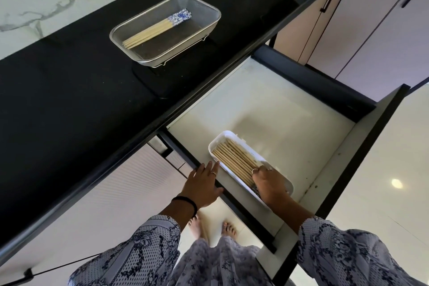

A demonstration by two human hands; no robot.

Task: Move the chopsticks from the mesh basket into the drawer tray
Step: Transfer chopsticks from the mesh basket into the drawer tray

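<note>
The basket (165, 30) sits on the black counter (69, 90), a bundle of chopsticks (157, 28) lying inside it; the drawer (267, 104) stands open, its white tray (217, 144) holding a row of sticks (234, 158); the right hand (269, 183) rests on those sticks, fingers curled over them; the left hand (204, 183) lies flat, fingers straight, on the drawer's side edge.

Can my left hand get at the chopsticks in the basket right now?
Probably yes. The left hand rests open on the drawer edge holding nothing, and the basket sits open-topped on the counter with nothing over the chopsticks.
</note>
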